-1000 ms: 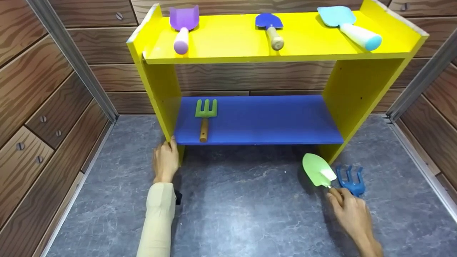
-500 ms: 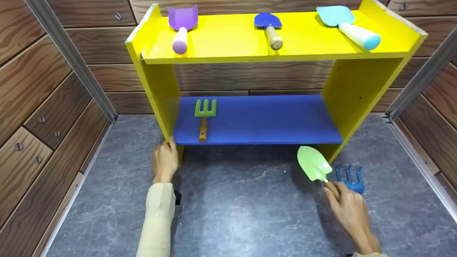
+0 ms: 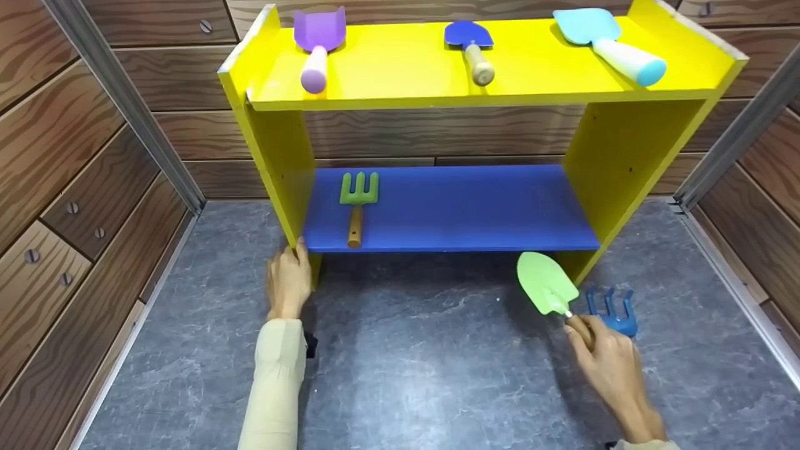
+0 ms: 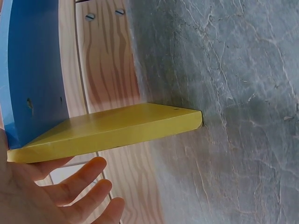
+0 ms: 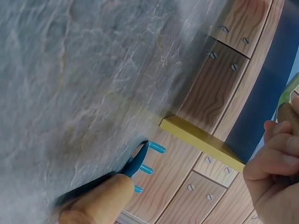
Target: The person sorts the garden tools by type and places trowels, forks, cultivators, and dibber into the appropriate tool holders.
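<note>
My right hand (image 3: pixel 603 359) grips the wooden handle of a light green trowel (image 3: pixel 545 282), its blade lifted off the floor just below the blue lower shelf (image 3: pixel 462 209). A blue hand rake (image 3: pixel 612 312) lies on the grey floor right beside that hand; its prongs and wooden handle (image 5: pixel 100 200) show in the right wrist view. My left hand (image 3: pixel 289 278) rests with straight fingers (image 4: pixel 79 179) against the foot of the yellow shelf unit's left side panel (image 3: pixel 278 162). A green fork with a wooden handle (image 3: pixel 357 203) lies at the left of the blue shelf.
On the yellow top shelf (image 3: pixel 400 69) lie a purple scoop (image 3: pixel 317 44), a small dark blue trowel (image 3: pixel 472 50) and a light blue trowel (image 3: pixel 609 40). Wood-patterned walls (image 3: pixel 81 187) close in the grey floor (image 3: pixel 437 362) on left, back and right.
My right hand has lifted the green trowel slightly up and to the left, toward the blue shelf's front edge. The left hand and the blue rake have stayed put.
</note>
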Available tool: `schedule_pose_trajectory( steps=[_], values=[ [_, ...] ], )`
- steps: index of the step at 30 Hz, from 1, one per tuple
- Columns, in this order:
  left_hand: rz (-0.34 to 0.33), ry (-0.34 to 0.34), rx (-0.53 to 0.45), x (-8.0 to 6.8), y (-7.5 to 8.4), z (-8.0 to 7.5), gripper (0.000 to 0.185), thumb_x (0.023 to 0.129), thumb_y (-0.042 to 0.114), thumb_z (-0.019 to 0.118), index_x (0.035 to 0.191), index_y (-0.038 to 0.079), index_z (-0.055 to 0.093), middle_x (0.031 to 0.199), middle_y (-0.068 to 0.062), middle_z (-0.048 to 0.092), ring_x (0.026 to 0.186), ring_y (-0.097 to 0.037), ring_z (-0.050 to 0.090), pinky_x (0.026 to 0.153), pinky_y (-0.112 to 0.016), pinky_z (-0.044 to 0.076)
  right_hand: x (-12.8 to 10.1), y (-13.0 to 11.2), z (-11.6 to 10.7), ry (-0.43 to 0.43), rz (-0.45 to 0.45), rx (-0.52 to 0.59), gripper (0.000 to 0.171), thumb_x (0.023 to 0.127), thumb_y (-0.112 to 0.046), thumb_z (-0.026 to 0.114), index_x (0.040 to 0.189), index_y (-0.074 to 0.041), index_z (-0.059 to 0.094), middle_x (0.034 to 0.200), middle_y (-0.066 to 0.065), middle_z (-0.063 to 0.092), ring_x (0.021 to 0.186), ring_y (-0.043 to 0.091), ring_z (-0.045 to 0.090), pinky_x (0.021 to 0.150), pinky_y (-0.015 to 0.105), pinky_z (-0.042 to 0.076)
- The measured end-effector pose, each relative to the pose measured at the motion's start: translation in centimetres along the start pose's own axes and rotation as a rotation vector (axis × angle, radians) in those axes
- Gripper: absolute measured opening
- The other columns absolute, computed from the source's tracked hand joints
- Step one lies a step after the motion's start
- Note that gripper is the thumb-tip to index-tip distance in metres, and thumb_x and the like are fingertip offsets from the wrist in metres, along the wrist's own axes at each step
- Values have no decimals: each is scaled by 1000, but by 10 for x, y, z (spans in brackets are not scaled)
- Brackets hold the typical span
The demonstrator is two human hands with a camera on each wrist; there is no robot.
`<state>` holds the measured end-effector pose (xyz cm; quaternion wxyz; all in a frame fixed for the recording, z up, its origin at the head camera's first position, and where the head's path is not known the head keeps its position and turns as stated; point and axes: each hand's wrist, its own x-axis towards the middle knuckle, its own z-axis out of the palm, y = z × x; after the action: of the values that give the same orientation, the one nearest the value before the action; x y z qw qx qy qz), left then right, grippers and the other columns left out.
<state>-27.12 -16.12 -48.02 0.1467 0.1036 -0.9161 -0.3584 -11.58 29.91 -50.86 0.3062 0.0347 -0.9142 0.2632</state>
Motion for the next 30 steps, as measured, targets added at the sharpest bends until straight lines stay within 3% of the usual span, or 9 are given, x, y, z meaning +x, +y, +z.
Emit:
schedule_pose_trajectory(
  steps=[6, 16, 30],
  values=[
    [7, 3, 7, 0, 0, 1, 55, 111, 37, 34, 99, -6, 65, 100, -30, 63, 105, -51, 58, 94, -59, 42, 1, -1, 0, -26, 8, 1, 19, 84, -2, 77, 99, 8, 69, 76, 20, 69, 55, 36, 62, 53, 60, 46],
    [26, 13, 8, -1, 0, 1, 52, 111, 35, 35, 90, -4, 63, 92, -29, 63, 96, -51, 60, 86, -58, 43, 4, -4, 0, -18, -13, 7, 20, 84, -2, 77, 100, 7, 69, 75, 17, 68, 54, 31, 60, 51, 56, 45],
    [36, 33, 13, -1, 0, 1, 53, 110, 33, 37, 89, -7, 64, 94, -32, 63, 96, -53, 59, 85, -59, 44, 8, -13, -1, -70, 32, -5, 19, 89, -6, 75, 103, 6, 69, 82, 21, 69, 62, 37, 64, 55, 58, 48]
  ],
)
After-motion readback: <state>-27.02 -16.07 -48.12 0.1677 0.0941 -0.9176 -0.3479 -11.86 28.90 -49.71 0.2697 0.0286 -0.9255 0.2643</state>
